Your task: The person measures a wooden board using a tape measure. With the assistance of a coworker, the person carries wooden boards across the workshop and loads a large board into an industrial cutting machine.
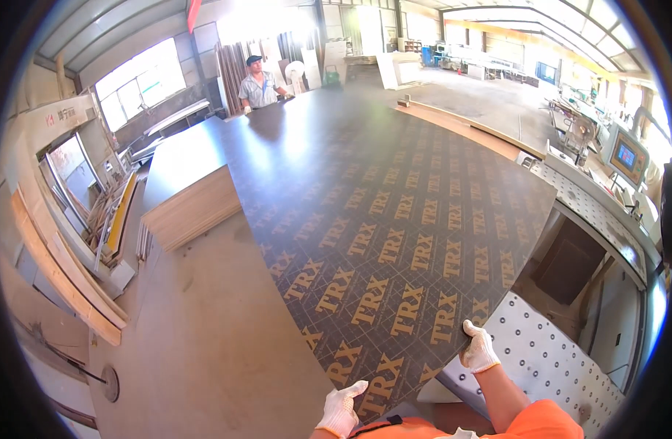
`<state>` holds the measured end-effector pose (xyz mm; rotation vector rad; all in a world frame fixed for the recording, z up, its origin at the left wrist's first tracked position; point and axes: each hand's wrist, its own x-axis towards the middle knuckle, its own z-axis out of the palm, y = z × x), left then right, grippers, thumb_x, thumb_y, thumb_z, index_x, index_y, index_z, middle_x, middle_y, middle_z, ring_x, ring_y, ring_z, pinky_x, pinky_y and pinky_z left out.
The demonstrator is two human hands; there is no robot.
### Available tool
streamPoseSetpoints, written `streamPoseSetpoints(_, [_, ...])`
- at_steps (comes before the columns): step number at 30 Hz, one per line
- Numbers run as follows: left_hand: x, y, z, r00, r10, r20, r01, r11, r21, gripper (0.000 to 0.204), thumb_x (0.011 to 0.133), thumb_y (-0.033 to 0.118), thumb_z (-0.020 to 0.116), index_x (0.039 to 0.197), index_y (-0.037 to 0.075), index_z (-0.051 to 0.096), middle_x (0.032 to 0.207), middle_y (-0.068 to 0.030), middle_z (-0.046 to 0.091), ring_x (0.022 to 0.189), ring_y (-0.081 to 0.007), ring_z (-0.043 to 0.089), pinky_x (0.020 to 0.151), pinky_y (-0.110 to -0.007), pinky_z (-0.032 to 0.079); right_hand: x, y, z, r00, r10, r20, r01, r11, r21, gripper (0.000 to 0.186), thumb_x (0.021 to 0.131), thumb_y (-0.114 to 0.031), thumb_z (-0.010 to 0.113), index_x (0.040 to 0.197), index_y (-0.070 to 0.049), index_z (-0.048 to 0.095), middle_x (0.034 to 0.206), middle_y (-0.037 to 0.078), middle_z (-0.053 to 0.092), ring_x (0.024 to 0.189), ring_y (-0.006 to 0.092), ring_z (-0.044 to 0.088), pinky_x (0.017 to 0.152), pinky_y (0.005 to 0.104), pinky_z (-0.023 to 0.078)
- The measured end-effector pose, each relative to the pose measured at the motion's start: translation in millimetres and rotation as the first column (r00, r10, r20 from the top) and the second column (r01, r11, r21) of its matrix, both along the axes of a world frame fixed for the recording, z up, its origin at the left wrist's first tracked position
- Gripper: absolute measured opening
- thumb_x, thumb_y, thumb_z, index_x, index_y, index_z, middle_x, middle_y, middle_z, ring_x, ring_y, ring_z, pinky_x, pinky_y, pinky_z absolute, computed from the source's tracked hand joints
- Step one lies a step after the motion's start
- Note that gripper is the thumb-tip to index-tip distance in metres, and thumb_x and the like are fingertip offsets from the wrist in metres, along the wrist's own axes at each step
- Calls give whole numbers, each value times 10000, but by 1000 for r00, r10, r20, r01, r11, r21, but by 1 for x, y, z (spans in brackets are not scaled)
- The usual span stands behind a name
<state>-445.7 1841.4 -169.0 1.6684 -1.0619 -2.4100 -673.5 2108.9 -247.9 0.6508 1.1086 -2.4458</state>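
Two gloved hands hold the near end of a large dark panel.

The left hand (341, 411) clasps the dark printed panel (380, 212) at its near corner; the right hand (479, 348) pinches the near edge beside the perforated metal surface (548, 358). A co-worker (260, 86) holds the panel's far end, above the plywood stack (193, 208).

Daylight is pouring in through the far doorway (266, 22) and left windows (142, 80), blowing out to white. Glare is sheening across the far end of the dark panel (394, 212). Fisheye is bending straight edges; black vignette is ringing the frame. Focus is holding sharp.
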Motion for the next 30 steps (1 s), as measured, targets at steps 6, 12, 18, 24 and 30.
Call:
streamPoseSetpoints(6, [1,11,13,1000,26,-10,-27,999,-32,556,882,-1,854,1361,-73,581,1208,-192,706,985,-355,758,803,-532,628,6,13,3,998,47,-28,-49,998,-45,297,1116,-157,583,1327,47,630,1275,177,739,1167,322,729,1024,436,602])
streamPoseSetpoints(12, [-4,2,-17,990,0,-140,7,999,45,574,878,-21,846,1375,-69,562,1209,-210,690,1007,-388,748,835,-601,636,-36,36,-17,996,-70,-63,68,997,-30,247,1067,-218,652,1190,-12,711,1114,139,777,1052,320,744,904,455,614])
streamPoseSetpoints(18, [-9,7,-27,996,-7,-92,8,1000,13,362,995,104,747,1308,-47,644,1225,-194,733,1032,-358,750,908,-529,630,-98,56,-5,997,-79,-4,79,997,26,255,1067,-223,657,1196,-18,738,1125,149,788,994,331,745,894,498,599])
streamPoseSetpoints(24, [-29,-4,-9,996,-2,-89,-12,989,-149,312,944,164,765,1171,-49,776,1103,-166,814,959,-340,789,896,-451,655,-118,50,-9,995,-82,52,87,993,-82,283,1085,-237,658,1222,1,722,1176,163,789,1048,341,758,954,530,615])
streamPoseSetpoints(30, [-32,-11,-3,994,-50,-98,29,979,-202,285,939,176,766,1122,-42,789,1076,-148,813,937,-327,783,855,-462,651,-124,45,-20,987,-69,145,75,996,-37,259,1093,-181,643,1242,24,699,1228,185,769,1098,360,749,1019,529,607])
